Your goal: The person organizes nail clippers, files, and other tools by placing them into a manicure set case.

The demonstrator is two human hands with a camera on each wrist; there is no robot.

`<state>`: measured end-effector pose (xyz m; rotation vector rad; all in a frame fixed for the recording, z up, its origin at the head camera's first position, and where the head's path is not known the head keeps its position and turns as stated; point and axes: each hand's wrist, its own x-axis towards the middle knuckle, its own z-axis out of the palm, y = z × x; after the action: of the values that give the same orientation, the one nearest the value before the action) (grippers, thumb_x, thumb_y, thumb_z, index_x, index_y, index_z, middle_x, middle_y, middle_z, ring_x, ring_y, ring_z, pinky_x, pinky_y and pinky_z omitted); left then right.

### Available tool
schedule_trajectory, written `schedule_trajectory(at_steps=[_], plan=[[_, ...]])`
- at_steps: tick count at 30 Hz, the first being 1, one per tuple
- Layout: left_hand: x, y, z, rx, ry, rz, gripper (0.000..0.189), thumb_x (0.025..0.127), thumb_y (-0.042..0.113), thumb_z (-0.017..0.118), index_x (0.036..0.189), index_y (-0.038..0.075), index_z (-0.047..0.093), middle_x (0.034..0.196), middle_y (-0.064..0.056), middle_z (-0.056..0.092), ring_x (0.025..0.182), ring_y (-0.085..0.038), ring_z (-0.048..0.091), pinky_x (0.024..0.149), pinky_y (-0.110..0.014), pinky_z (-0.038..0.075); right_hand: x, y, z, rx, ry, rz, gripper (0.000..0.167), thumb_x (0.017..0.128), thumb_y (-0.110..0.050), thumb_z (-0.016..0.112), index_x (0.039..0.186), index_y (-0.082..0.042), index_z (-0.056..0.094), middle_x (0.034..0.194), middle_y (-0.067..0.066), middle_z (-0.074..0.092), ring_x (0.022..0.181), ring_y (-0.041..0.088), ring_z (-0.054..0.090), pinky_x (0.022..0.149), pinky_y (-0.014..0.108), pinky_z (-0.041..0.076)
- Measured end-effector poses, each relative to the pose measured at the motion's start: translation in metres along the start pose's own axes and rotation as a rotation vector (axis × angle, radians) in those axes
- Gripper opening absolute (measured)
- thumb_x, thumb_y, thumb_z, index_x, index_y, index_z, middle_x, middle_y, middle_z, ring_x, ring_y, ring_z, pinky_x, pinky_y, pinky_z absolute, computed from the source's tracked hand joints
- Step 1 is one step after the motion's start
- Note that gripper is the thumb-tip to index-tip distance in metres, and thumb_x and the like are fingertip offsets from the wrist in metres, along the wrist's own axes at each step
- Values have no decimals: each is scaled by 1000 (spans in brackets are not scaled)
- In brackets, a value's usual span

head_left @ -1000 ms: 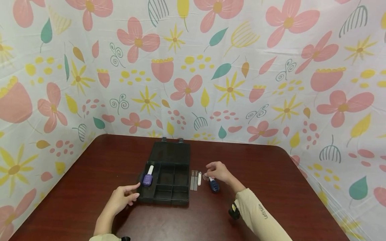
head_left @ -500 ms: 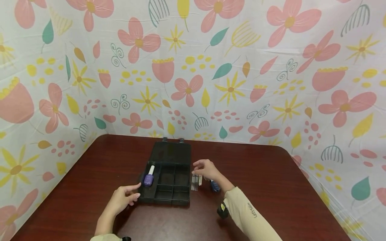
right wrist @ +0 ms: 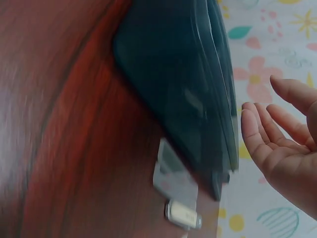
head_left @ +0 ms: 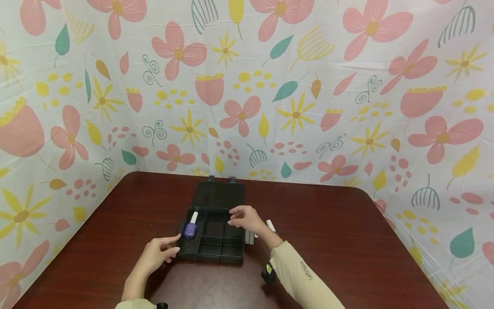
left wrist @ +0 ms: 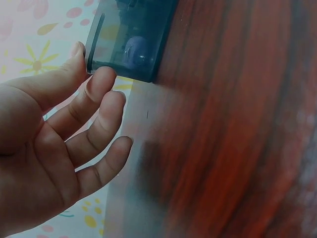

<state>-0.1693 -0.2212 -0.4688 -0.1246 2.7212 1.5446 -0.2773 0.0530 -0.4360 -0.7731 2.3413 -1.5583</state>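
Observation:
In the head view a black divided box (head_left: 210,257) lies with its lid (head_left: 218,195) folded back. A purple nail polish bottle (head_left: 190,230) with a white cap leans in its left compartment. My left hand (head_left: 154,254) touches the box's left side with thumb and forefinger; the left wrist view shows the other fingers loosely bent. Over the right compartments hovers my right hand (head_left: 247,219), thumb and fingers apart with nothing visible between them. Two grey flat strips (right wrist: 173,178) and a nail clipper (right wrist: 183,213) lie beside the box, partly behind the right hand in the head view.
The white cap (head_left: 271,225) of a dark blue nail polish bottle shows past my right wrist, its body hidden by the arm. A floral sheet (head_left: 247,128) hangs close behind the brown table (head_left: 328,223).
My right hand has moved left from beside the blue bottle and a clear object, past the strips, to above the box. The left hand has stayed at the box's side.

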Motion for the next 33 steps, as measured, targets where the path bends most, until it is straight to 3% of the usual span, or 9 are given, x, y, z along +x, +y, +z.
schedule_trajectory(at_steps=[12,21,33], plan=[[0,2,1,-6,-5,-10,39,80,4,64,119,5,59,65,-3,60,53,-18,53,45,-32,44,12,-10,36,-89,25,-56,31,80,-4,65,107,10,58,89,16,62,75,20,59,57,24,47],[1,4,-1,19,-1,-23,39,79,3,65,118,5,59,65,-3,59,52,-17,52,45,-32,44,20,-9,57,-182,86,-109,30,78,-6,68,104,7,61,87,12,63,75,19,58,62,22,46],[1,3,-1,9,0,-27,38,80,4,65,117,4,60,64,-2,57,52,-17,51,45,-32,43,32,-17,81,-269,89,-143,32,76,-5,70,104,7,61,92,15,62,78,20,58,66,23,46]])
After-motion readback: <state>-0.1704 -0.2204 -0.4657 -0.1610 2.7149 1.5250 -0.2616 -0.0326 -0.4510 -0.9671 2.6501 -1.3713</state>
